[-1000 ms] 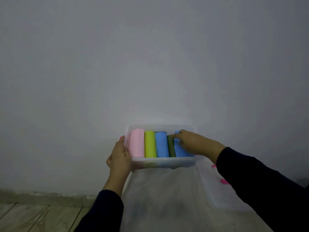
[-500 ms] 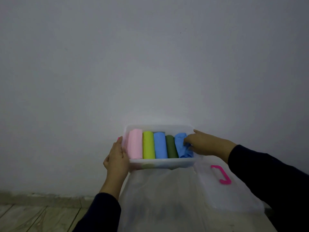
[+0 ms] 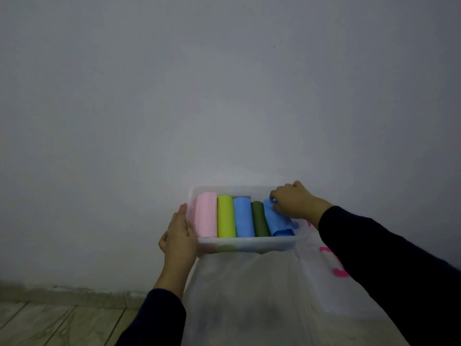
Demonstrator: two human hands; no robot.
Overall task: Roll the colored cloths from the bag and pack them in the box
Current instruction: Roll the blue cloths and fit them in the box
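Your left hand (image 3: 180,233) grips the left end of the clear plastic box (image 3: 249,243); your right hand (image 3: 293,202) pinches the rightmost blue rolled cloth (image 3: 278,221), lying beside four other rolls inside it.

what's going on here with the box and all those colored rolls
A person is packing rolled cloths into a clear plastic box. The left hand holds the box's left end, while the right hand tucks a second blue roll in at the right end. Already side by side in the box are a pink roll, a yellow-green roll, a blue roll and a dark green roll. A translucent bag lies below the box.
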